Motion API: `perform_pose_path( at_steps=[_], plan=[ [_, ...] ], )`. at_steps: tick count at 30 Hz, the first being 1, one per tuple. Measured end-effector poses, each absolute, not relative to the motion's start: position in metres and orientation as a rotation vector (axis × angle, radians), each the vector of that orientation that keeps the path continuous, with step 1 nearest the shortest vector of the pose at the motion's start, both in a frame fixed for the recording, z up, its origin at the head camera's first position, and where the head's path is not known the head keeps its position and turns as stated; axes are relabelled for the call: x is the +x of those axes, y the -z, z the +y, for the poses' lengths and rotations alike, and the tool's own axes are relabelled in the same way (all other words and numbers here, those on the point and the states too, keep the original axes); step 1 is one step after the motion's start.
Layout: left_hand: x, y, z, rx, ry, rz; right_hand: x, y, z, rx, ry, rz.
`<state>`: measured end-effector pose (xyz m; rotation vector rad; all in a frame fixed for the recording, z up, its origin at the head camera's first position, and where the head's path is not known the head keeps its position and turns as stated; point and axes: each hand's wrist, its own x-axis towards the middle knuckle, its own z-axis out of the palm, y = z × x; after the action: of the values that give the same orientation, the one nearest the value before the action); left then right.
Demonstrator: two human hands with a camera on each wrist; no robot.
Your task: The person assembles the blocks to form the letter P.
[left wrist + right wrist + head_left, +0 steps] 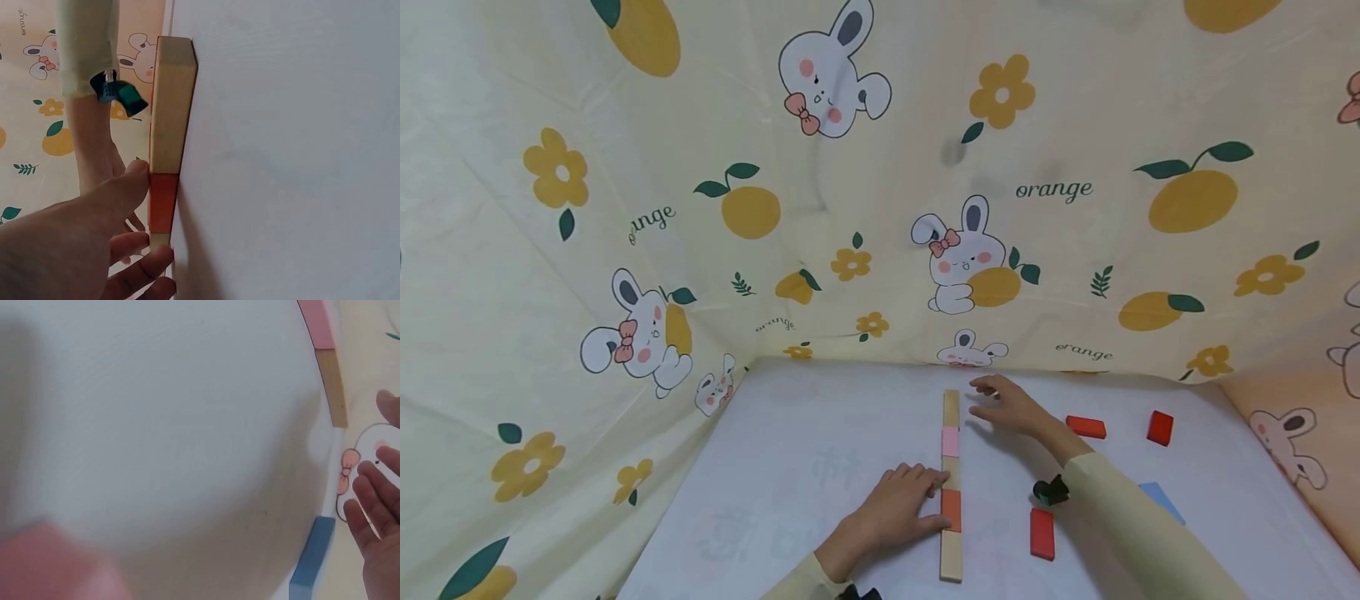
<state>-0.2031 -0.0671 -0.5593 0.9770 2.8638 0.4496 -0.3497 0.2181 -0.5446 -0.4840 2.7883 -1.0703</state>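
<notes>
Tabletop (820, 417): left hand (895, 503) against blocks (951, 502); right hand (1011, 408) apart, near far edge (865, 364).

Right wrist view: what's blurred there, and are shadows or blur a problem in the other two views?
Right wrist view: a pinkish shape at lower left is badly blurred, and broad soft shadows dim the table; left wrist view: the row of blocks looks fairly sharp, with shadow beside it; head view: row clear, faint shadow near the right hand.
</notes>
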Motion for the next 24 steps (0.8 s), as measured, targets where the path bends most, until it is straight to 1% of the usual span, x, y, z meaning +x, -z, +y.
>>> perform_pose_path(
  at_steps=[11,24],
  plan=[
    [-0.219,0.558,-0.069,0.989,-0.532,2.752,-0.329,0.534,0.244,-0.372,1.090,2.918],
    [-0.230,0.551,-0.065,0.986,-0.512,2.660,-0.332,0.545,0.272,-0.228,0.969,2.983]
  ],
)
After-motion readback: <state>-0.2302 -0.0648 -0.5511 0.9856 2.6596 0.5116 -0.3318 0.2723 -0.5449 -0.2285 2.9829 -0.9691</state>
